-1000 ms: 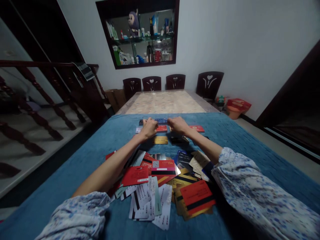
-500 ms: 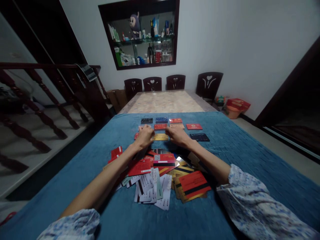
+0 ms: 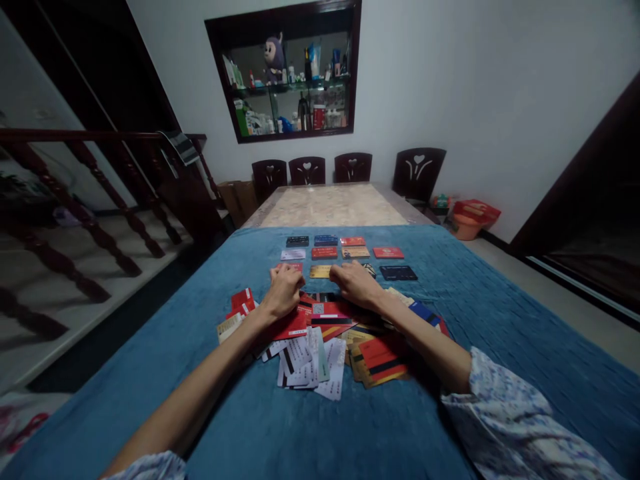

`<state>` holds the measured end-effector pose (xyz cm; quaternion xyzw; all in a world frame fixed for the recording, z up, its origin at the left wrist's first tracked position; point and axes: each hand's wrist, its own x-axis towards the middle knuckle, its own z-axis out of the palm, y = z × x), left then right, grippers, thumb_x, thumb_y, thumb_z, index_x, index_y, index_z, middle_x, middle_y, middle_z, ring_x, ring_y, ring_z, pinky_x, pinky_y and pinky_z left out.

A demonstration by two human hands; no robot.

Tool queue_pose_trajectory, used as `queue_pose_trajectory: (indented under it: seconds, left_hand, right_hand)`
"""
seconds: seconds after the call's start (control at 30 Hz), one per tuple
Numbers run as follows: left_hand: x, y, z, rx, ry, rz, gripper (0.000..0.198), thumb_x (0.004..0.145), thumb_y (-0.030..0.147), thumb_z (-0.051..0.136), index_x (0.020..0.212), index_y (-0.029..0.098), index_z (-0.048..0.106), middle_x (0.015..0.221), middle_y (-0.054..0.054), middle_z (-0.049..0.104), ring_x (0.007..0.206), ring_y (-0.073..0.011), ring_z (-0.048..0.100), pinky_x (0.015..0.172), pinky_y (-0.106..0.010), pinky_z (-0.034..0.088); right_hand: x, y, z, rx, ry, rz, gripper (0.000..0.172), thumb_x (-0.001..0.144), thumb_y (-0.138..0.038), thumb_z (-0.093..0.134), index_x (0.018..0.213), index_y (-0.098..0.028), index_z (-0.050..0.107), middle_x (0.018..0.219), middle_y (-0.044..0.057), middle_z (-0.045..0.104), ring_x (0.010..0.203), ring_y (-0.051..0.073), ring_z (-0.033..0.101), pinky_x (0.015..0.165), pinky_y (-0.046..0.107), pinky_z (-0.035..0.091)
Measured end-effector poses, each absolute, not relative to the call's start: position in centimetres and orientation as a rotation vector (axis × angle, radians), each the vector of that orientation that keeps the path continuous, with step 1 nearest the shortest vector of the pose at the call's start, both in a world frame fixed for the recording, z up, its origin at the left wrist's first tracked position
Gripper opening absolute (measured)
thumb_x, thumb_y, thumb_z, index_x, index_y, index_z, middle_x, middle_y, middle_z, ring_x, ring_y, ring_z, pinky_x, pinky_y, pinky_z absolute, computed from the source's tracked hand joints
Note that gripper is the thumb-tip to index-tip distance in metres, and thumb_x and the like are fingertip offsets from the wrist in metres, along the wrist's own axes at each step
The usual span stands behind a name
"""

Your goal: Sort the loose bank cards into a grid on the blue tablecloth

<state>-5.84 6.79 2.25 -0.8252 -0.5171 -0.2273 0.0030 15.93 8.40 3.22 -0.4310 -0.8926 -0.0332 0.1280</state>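
Note:
My left hand is curled above the near edge of a red card, at the back of a loose heap of cards. Its fingertips are hidden, and I cannot make out anything in them. My right hand is bent into a loose fist, its fingers at the right end of a gold card. What it grips, if anything, is hidden. The heap holds red cards, white cards and an orange-red card over gold ones. Beyond my hands, several cards lie in spaced rows, among them a dark card.
A blue cloth covers the near part of the table. Dark chairs stand behind it. A wooden railing runs along the left. An orange bucket stands on the floor at right.
My left hand has drawn back toward the heap, uncovering a pale card and a red card in the rows. My right hand has shifted slightly nearer and right. The view has tilted a little.

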Motion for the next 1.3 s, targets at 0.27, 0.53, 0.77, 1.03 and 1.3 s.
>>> queue_pose_trajectory:
  seconds: [0.27,0.53,0.77,1.03,1.3]
  left_hand:
    - [-8.5,3.2,2.0,-2.551,-1.655,-0.745,0.020,0.086,0.009,0.048,0.079,0.017,0.064,0.086,-0.007,0.068,0.099,-0.0237,0.053,0.087,-0.042,0.034]
    - [-11.0,1.3,3.4,-2.682,-1.637,-0.721,0.016,0.083,0.016,0.053,0.077,0.019,0.067,0.087,-0.005,0.066,0.103,-0.0240,0.053,0.093,-0.042,0.037]
    - [-11.5,0.7,4.6,-2.853,-1.627,-0.431,0.010,0.078,0.028,0.063,0.081,0.020,0.065,0.094,-0.004,0.064,0.110,-0.0274,0.046,0.100,-0.049,0.034]
    - [-12.0,0.9,4.4,-2.923,-1.662,-0.163,0.039,0.070,0.043,0.073,0.099,0.020,0.063,0.105,-0.006,0.058,0.106,-0.0275,0.043,0.096,-0.048,0.035]
    - [-11.8,0.6,4.5,-2.924,-1.726,-0.097,0.044,0.066,0.035,0.074,0.106,0.021,0.061,0.108,-0.007,0.055,0.109,-0.0297,0.043,0.094,-0.048,0.036]
  right_hand:
    - [14.2,6.4,2.9,-1.096,-2.595,-0.090,0.015,0.092,-0.012,0.047,0.098,-0.015,0.061,0.089,0.010,0.068,0.085,0.021,0.057,0.074,0.031,0.025]
    - [12.4,4.5,2.7,-0.916,-2.678,-0.109,0.012,0.093,-0.020,0.053,0.099,-0.017,0.062,0.090,0.009,0.067,0.089,0.022,0.051,0.074,0.034,0.025]
    - [11.7,3.1,2.5,-0.828,-2.707,-0.079,0.037,0.091,-0.048,0.056,0.115,-0.021,0.063,0.113,0.012,0.062,0.101,0.026,0.043,0.079,0.038,0.028]
    - [11.4,3.0,1.5,-0.750,-2.758,-0.011,0.043,0.091,-0.054,0.054,0.115,-0.022,0.067,0.114,0.010,0.063,0.103,0.027,0.041,0.082,0.041,0.030]
    - [11.4,3.0,1.5,-0.770,-2.766,0.041,0.047,0.087,-0.057,0.057,0.114,-0.020,0.067,0.112,0.010,0.062,0.102,0.027,0.042,0.082,0.040,0.032]
